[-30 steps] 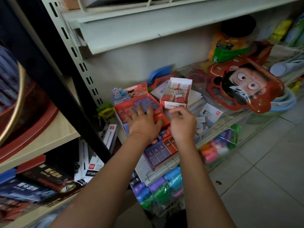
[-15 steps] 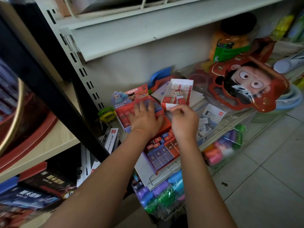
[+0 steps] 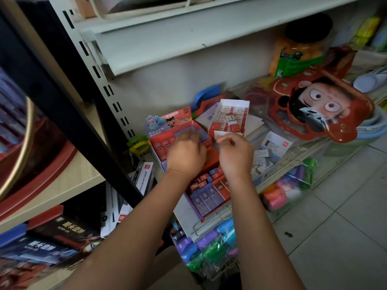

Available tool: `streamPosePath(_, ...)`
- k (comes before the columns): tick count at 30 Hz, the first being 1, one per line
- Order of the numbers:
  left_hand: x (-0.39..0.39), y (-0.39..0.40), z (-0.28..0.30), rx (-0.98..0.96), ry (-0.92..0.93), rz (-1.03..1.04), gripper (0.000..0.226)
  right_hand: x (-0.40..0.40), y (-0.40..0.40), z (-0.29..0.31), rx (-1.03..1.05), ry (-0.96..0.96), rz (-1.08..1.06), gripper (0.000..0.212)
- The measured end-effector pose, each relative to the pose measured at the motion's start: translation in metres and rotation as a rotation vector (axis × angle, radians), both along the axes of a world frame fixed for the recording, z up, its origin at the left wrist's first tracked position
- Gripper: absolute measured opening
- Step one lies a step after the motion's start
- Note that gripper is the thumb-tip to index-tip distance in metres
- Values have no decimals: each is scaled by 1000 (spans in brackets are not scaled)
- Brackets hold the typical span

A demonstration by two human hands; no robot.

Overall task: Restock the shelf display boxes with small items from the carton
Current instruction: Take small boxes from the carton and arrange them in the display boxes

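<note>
A red display box with a cartoon header card (image 3: 169, 122) stands on the wire shelf and holds rows of small red and blue packs. My left hand (image 3: 186, 158) reaches into it with its fingers blurred over the packs. In front lies a red tray (image 3: 202, 216) of the same small packs, partly under both wrists. My right hand (image 3: 235, 155) hovers just before the white box of erasers (image 3: 222, 135). Its fingers are curled in, and nothing shows between them.
A cartoon-face pack (image 3: 320, 105) and a jar (image 3: 299, 53) crowd the shelf's right side, with white boxes (image 3: 274, 145) nearer. Bags of coloured rolls (image 3: 211, 243) hang below. A black post (image 3: 62, 97) and wooden shelf (image 3: 62, 181) stand left, with the upper shelf (image 3: 167, 34) overhead.
My left hand's fingers, spread flat on the packs before, have drawn closer together and are moving. My right hand stays curled near the white box.
</note>
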State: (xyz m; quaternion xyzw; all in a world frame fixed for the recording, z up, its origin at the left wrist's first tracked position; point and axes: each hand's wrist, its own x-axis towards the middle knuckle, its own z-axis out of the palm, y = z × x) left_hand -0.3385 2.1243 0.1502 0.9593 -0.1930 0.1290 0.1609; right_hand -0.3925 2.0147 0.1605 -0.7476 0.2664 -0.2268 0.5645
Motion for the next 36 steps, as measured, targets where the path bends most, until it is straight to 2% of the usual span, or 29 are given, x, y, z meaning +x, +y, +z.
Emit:
streamPosePath(3, 9, 5, -5, 181, 170, 12, 73, -1, 0, -2, -12, 27, 16, 24)
streamPosePath(6, 7, 2, -8, 271, 216, -41, 80, -1, 0, 2, -21, 23, 33, 24)
streamPosePath(8, 2, 6, -3, 195, 224, -105, 72, -2, -3, 7, -24, 0, 24, 25)
streamPosePath(10, -6, 15, 4, -19, 205, -193, 49, -4, -5, 8, -42, 3, 50, 27)
streamPosePath(12, -22, 26, 10, -246, 102, -180, 27, -8, -8, 7, -52, 66, 157, 31)
streamPosePath(13, -32, 31, 12, -310, 41, -145, 24, -12, -9, 6, -66, 112, 236, 33)
streamPosePath(15, -51, 41, 9, -313, 3, -113, 25, -18, -11, 1, -191, 212, 427, 33)
streamPosePath(17, -66, 48, 1, -224, 98, -137, 24, -25, -10, -3, -322, 312, 625, 28)
streamPosePath(19, -76, 50, -7, -121, 190, -140, 19, -31, -5, -7, -352, 356, 743, 25)
streamPosePath(22, -78, 50, -14, -74, 154, -88, 14, -34, -1, -13, -421, 297, 686, 18)
streamPosePath(28, -74, 49, -22, -140, 79, -11, 13, -36, 10, -8, -537, 269, 664, 16)
streamPosePath(30, -76, 48, -26, -212, 60, 15, 15, -37, 15, -6, -560, 260, 675, 20)
streamPosePath(33, -86, 51, -33, -316, 16, 41, 14, -38, 13, 5, -526, 247, 660, 39)
streamPosePath(36, -104, 48, -37, -415, 29, 141, 16, -37, 2, 15, -597, 234, 508, 38)
